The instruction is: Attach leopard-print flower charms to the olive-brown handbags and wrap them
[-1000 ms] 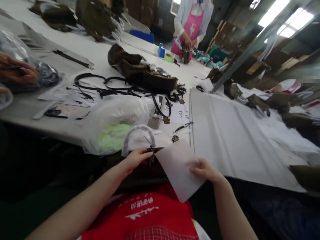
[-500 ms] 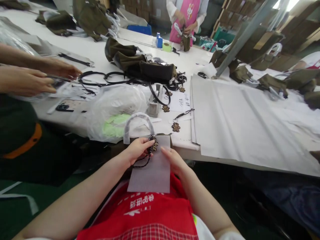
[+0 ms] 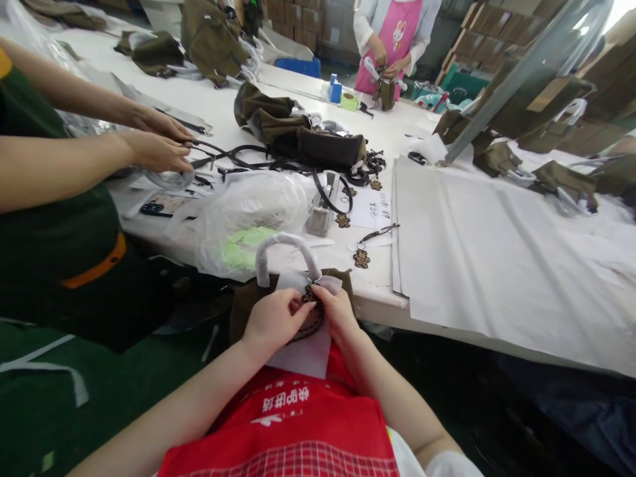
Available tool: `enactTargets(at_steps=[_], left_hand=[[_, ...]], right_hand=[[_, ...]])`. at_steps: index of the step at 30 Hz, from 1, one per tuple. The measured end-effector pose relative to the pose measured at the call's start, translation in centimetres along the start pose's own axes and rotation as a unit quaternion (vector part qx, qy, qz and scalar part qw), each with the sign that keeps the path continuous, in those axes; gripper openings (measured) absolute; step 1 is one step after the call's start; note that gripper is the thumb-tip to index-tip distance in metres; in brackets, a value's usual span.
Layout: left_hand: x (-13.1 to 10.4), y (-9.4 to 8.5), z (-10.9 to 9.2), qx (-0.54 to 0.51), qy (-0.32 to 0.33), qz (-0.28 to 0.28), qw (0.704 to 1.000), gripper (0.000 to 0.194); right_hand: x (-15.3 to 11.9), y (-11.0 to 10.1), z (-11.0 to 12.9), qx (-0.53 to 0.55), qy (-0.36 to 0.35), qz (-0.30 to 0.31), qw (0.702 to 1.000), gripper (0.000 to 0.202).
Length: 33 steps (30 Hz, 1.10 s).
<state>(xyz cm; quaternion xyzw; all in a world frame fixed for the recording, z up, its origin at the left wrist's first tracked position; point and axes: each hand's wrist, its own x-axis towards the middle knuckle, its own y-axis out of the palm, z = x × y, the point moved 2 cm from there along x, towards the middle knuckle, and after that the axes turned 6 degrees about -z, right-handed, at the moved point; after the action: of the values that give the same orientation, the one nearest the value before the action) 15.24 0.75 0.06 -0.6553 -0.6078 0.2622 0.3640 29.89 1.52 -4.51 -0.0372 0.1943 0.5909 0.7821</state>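
Note:
On my lap, against the table edge, an olive bag (image 3: 240,306) stands with its curved handle (image 3: 285,240) wrapped in white. From a ring at the handle's right base hangs a leopard-print charm (image 3: 310,293) with a dark braided cord (image 3: 312,327). Behind the charm lies a thin white sheet (image 3: 304,361), its top edge bunched up near the ring. My left hand (image 3: 276,322) is closed, thumb and fingers pinching at the charm's lower left. From the other side, my right hand (image 3: 336,310) presses its thumb on the charm. The fingers partly cover charm and cord.
A similar charm (image 3: 362,258) lies on the table near a clear plastic bag (image 3: 248,205), a stapler-like metal tool (image 3: 322,212) and black straps (image 3: 243,154). Grey-white sheets (image 3: 477,252) cover the right side. A co-worker's hands (image 3: 159,142) handle straps at left; another person (image 3: 390,53) stands across.
My right hand has moved from the sheet's right edge onto the charm. The sheet's top has become bunched around it. The co-worker's hands at left have reached further right.

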Motion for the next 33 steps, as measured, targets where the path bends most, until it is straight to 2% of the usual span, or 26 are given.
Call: enactTargets(at_steps=[2,3,4,5,6,7,8,9,10,11,13,14,16,18,20,23,25,28,31,33], left_hand=[[0.5,-1.7,1.0,0.01,-0.039,-0.104,0.994,0.044],[1.0,-2.2,1.7,-0.012,-0.073,-0.12,0.99,0.05],[1.6,-2.4,2.4,-0.064,-0.112,-0.089,0.988,0.052],[2.3,-2.1,3.0,-0.146,-0.155,-0.016,0.977,0.052],[2.8,-1.5,3.4,-0.243,-0.198,0.081,0.946,0.05],[3.1,-0.6,3.6,-0.339,-0.234,0.173,0.895,0.048],[3.3,0.2,3.5,-0.42,-0.259,0.241,0.836,0.046],[3.3,1.1,3.4,-0.478,-0.276,0.273,0.788,0.045],[3.3,1.9,3.2,-0.512,-0.287,0.277,0.761,0.045],[3.2,2.6,3.0,-0.529,-0.292,0.262,0.753,0.045],[3.0,3.6,2.7,-0.54,-0.286,0.22,0.76,0.046],[2.9,3.8,2.7,-0.544,-0.283,0.203,0.764,0.048],[2.8,3.9,2.7,-0.55,-0.28,0.179,0.766,0.052],[2.8,3.8,2.9,-0.553,-0.278,0.169,0.767,0.055],[2.9,3.7,2.9,-0.558,-0.275,0.17,0.764,0.055],[3.0,3.7,2.8,-0.562,-0.268,0.166,0.765,0.055],[3.1,3.7,2.7,-0.553,-0.266,0.154,0.775,0.055],[3.0,3.8,2.4,-0.542,-0.267,0.146,0.783,0.058],[2.8,4.1,2.1,-0.54,-0.276,0.128,0.785,0.06],[2.7,4.2,1.8,-0.53,-0.27,0.107,0.797,0.059]], right_hand=[[0.1,-0.3,-0.3,0.023,0.019,0.021,0.999,0.023],[0.1,-0.4,-0.4,0.034,0.034,0.034,0.998,0.027],[0.1,-0.5,-0.5,0.042,0.048,0.045,0.997,0.03],[0.1,-0.6,-0.4,0.041,0.056,0.055,0.996,0.033],[0.0,-0.6,-0.3,0.026,0.052,0.062,0.996,0.034],[0.0,-0.7,0.0,-0.008,0.033,0.066,0.997,0.035],[-0.1,-0.8,0.3,-0.064,-0.002,0.065,0.996,0.034],[-0.2,-1.0,0.7,-0.143,-0.046,0.057,0.987,0.033],[-0.4,-1.2,1.1,-0.238,-0.092,0.04,0.966,0.032],[-0.7,-1.5,1.5,-0.337,-0.13,0.02,0.932,0.033],[-1.4,-2.2,2.2,-0.495,-0.183,-0.03,0.849,0.038],[-1.9,-2.6,2.5,-0.539,-0.21,-0.059,0.813,0.042],[-3.0,-3.3,3.3,-0.557,-0.291,-0.121,0.769,0.051],[-4.0,-3.6,3.9,-0.522,-0.377,-0.153,0.75,0.051],[-4.2,-3.4,4.0,-0.498,-0.399,-0.124,0.76,0.04],[-3.1,-2.6,3.6,-0.492,-0.321,-0.045,0.808,0.033],[-2.3,-2.0,3.2,-0.476,-0.271,-0.018,0.837,0.033],[-1.7,-1.4,2.4,-0.438,-0.238,-0.012,0.867,0.032],[-2.0,-1.2,1.8,-0.423,-0.227,-0.011,0.877,0.03],[-2.3,-1.2,1.5,-0.417,-0.222,-0.018,0.881,0.031]])
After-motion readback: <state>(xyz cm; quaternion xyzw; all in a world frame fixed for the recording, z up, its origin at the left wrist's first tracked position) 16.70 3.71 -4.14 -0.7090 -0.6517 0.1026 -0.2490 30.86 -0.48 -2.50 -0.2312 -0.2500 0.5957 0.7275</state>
